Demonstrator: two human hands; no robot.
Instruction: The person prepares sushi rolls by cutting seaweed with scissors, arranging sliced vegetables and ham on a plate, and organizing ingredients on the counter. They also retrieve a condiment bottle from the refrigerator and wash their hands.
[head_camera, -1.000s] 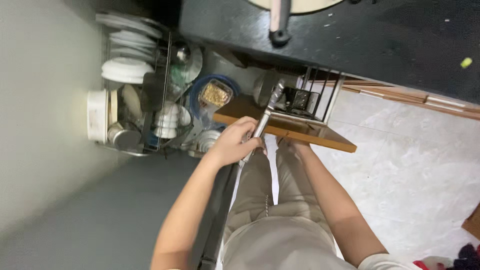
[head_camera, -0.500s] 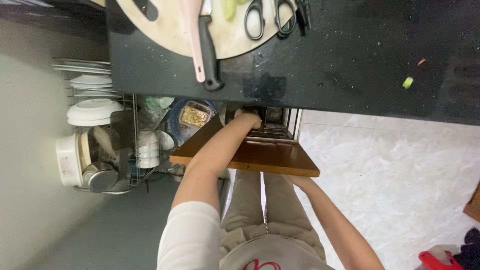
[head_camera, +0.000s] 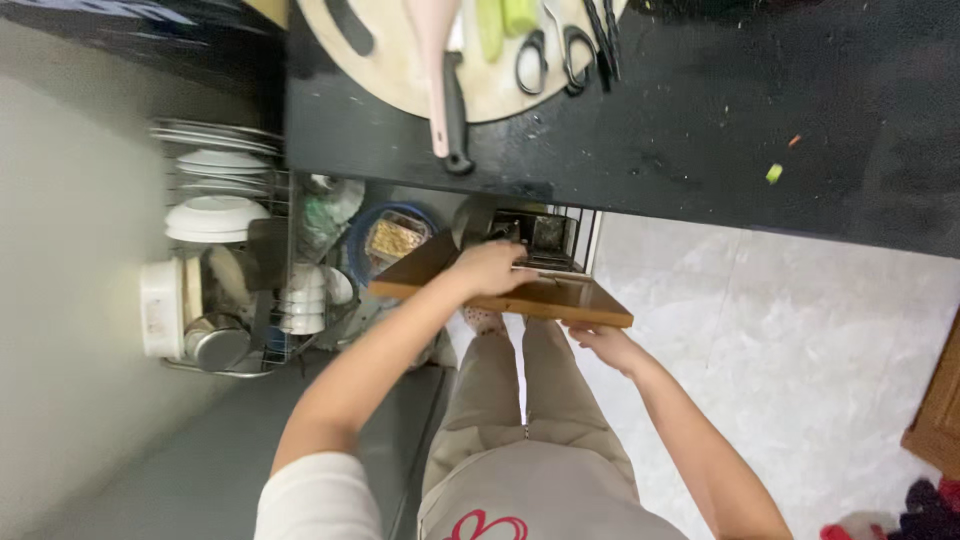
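My left hand (head_camera: 490, 268) now reaches into the open drawer (head_camera: 560, 298).
A second ago it held a long tool; now its fingers curl inside, grip unclear. My right hand (head_camera: 598, 340) rests spread under the drawer front.

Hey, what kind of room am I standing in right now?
Most likely a home kitchen: a dark countertop carries a round cutting board with a knife and scissors, and a wire rack beside it holds stacked plates.

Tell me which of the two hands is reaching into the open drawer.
The left hand, up over the wooden drawer front among the utensils; the right hand only rests below the front's edge.
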